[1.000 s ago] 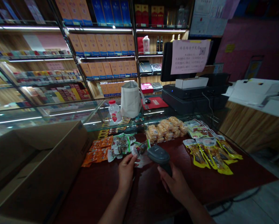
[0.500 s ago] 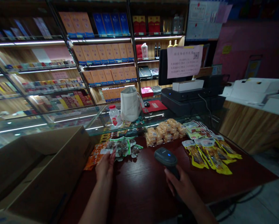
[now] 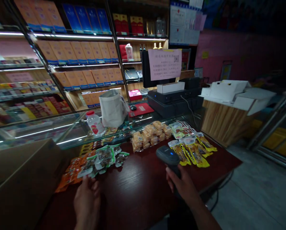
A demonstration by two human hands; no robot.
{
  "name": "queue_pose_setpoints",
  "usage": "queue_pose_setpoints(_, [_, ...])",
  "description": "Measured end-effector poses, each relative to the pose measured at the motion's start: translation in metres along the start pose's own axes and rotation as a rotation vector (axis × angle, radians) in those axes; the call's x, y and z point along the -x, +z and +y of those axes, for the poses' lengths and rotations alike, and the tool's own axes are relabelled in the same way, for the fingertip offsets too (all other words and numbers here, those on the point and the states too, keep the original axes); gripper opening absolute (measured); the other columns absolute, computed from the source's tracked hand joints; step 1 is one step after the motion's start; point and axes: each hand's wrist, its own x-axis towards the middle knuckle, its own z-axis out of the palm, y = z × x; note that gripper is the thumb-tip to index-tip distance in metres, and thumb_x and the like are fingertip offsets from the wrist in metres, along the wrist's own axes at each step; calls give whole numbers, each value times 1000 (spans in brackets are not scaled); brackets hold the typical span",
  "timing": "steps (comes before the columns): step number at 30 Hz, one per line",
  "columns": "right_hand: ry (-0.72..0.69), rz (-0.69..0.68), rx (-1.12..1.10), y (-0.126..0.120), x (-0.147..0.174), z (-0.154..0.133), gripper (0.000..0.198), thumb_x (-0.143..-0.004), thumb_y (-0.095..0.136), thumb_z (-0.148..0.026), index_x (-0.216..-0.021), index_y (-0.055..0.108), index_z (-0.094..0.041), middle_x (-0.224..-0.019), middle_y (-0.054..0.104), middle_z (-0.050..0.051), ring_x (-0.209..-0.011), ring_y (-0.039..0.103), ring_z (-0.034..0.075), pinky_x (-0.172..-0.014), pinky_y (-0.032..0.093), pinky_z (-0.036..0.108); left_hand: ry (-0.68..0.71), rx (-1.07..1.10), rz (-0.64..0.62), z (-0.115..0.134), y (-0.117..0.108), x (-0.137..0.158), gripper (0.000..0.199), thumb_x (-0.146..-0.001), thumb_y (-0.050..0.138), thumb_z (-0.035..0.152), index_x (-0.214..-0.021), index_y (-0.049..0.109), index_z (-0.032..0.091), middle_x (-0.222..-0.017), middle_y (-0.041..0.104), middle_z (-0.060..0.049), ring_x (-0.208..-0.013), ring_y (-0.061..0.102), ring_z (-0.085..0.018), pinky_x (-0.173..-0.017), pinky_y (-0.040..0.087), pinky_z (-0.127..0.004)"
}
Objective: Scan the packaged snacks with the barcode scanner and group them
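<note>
My right hand [image 3: 181, 183] is wrapped round the handle of a dark barcode scanner [image 3: 168, 156], whose head with a small blue light points away from me over the table. My left hand [image 3: 87, 195] is low on the left, fingers curled in. Its fingertips are at the near edge of a pile of green-and-white snack packets [image 3: 104, 158]; whether they pinch anything is hidden. Orange packets [image 3: 72, 169] lie beside that pile. Behind the scanner sit clear-wrapped tan snacks [image 3: 149, 135], and to its right yellow-edged snack pouches [image 3: 192, 150].
An open cardboard box [image 3: 25, 182] stands at the left edge of the dark red table [image 3: 133, 191]. On the glass counter are a red-capped bottle [image 3: 95, 124], a white bag [image 3: 113, 110] and a monitor with a pink notice [image 3: 165, 65]. Green-and-white pouches [image 3: 181, 129] lie behind the yellow ones.
The view has turned to the right. My left hand has drawn back from the green-and-white packets towards me, its fingers more curled. My right hand still holds the scanner, now nearer the yellow-edged pouches.
</note>
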Motion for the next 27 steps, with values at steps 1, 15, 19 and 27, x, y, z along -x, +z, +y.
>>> queue_pose_setpoints(1, [-13,34,-5,-8,-3,-1,43,-81,65,-62,-85,58,-19,-52,53,-7,-37,44,8,-36,38,19,16,-1,-56,-9,8,12,22,-81,70,33,-75,54,18,-60,54,5,-41,39,-5,-31,26,-14])
queue_pose_setpoints(15, [-126,449,-225,-69,5,-8,37,-85,68,-57,-91,57,-22,-56,56,-7,-41,45,7,-40,39,18,556,-1255,-914,-139,191,123,33,-80,68,50,-87,72,18,-106,66,-11,-109,54,-32,-89,41,-43])
queue_pose_setpoints(19, [-100,451,-193,-70,9,-7,40,-83,68,-59,-86,56,-21,-55,57,-7,-40,46,7,-40,39,18,535,-1315,-902,-145,199,127,19,-84,67,38,-79,70,20,-105,67,-7,-108,54,-28,-88,39,-39])
queue_pose_setpoints(27, [-70,417,-231,-60,0,-8,41,-79,72,-58,-90,57,-21,-55,57,-7,-40,45,8,-39,37,18,561,-1105,-943,-152,186,112,16,-79,72,33,-70,70,20,-92,69,-6,-96,58,-24,-81,41,-34])
